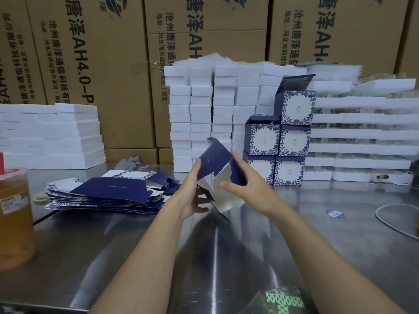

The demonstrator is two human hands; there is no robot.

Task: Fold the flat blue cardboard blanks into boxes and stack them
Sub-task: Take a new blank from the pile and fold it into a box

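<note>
My left hand (192,198) curling round edge of half-opened blank (214,160), my right hand (248,185) pinching its flap, above table (68,245). Five boxes (292,141) standing stacked behind; thick pile of flat blanks (108,194) waiting left.

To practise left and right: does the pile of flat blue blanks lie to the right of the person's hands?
No, the pile of flat blanks lies to the left of the left hand.

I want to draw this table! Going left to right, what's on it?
Cup of amber drink → pile of flat blue blanks → half-folded blank → stack of folded boxes → blue sticker → white cable.
</note>
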